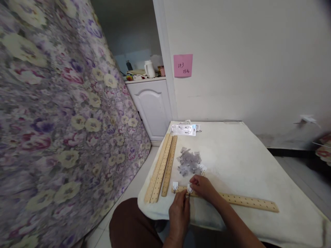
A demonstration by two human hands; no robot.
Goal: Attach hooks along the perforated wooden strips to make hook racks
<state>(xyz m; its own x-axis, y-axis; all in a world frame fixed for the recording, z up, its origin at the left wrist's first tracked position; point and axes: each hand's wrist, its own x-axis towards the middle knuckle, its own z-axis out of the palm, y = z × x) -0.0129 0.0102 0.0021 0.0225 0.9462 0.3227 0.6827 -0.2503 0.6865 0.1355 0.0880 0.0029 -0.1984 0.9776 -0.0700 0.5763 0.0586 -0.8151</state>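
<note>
A long wooden strip with rows of holes [248,201] lies crosswise near the front of the table. On its left end sits a white adhesive hook [175,186] with a metal tip. A second white hook [189,188] is on the strip a little to the right, between my two hands. My right hand [203,187] pinches this hook's right edge with bent fingers. From below, my left hand [179,208] has its closed fingertips at the hook's lower metal end. Behind my hands lies a pile of clear and grey hooks [190,161].
Several more perforated wooden strips [161,168] lie lengthwise along the table's left side. Clear blister packaging [183,130] is at the far edge. A floral curtain [77,120] hangs at left, a white cabinet [151,106] stands behind, and a pink note [183,65] is on the wall.
</note>
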